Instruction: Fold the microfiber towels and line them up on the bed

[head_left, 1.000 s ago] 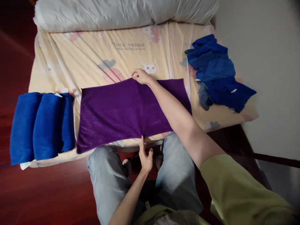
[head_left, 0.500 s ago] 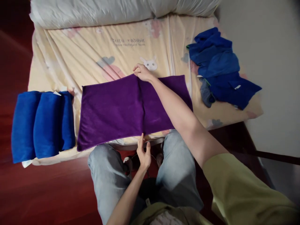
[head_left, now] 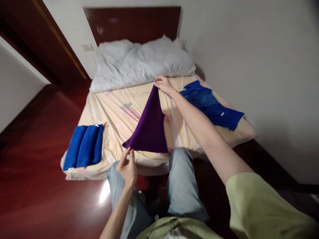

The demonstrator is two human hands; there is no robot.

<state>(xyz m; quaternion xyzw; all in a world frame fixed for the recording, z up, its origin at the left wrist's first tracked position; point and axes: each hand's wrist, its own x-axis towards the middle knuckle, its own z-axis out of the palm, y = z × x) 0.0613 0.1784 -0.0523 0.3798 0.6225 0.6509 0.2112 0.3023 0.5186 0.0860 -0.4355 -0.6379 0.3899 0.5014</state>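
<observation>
Both the right hand [head_left: 164,87] and the left hand [head_left: 128,168] have their fingers closed on one purple cloth [head_left: 151,127]. The right thumb and fingertips pinch its top, raised at the far end, while the left thumb and forefinger grip the near edge close to its left corner. Between the two grips the cloth stands as a tall, slanting triangle, narrow at the top and broad at the bottom, over the middle of the bed's front part. Its lower right corner reaches down close to the right knee.

Under it spreads a pale yellow sheet [head_left: 112,113] with pink and grey prints, creased in long lines. To the left, near the front corner of the bed, lies a blue bundle [head_left: 83,146] in three thick side-by-side sections, with a white tag at its far edge. To the right, beyond the forearm, blue garments [head_left: 211,106] lie in a loose heap, a small white label showing.

Farther off, puffy white bedding [head_left: 142,61] lies across the head of the bed, before a dark brown headboard [head_left: 134,25]. Grey jeans [head_left: 184,179] and a green sleeve [head_left: 259,202] show nearest the camera, above a glossy red-brown floor [head_left: 37,186].
</observation>
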